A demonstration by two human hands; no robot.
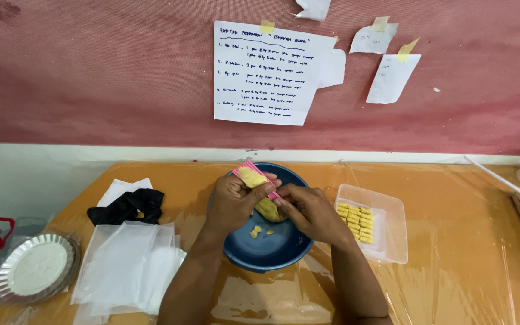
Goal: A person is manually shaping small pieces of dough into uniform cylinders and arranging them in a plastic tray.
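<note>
An orange table under a clear plastic sheet (452,241) fills the lower part of the frame. At its centre sits a round dark-blue plastic bowl (272,250). Just right of that lies a clear rectangular plastic tray (392,241) with rows of small ridged yellow dough pieces (356,221). In the lower left rests a pile of thin white sheets (130,268), with a crumpled black cloth (127,206) above it and a stack of fluted silver foil dishes (36,266) at the left edge.

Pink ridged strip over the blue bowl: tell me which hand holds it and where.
The left hand grips the pink ridged strip around its middle, yellow dough pressed on it. The right hand pinches the dough at the strip's lower end, above the blue bowl.
</note>
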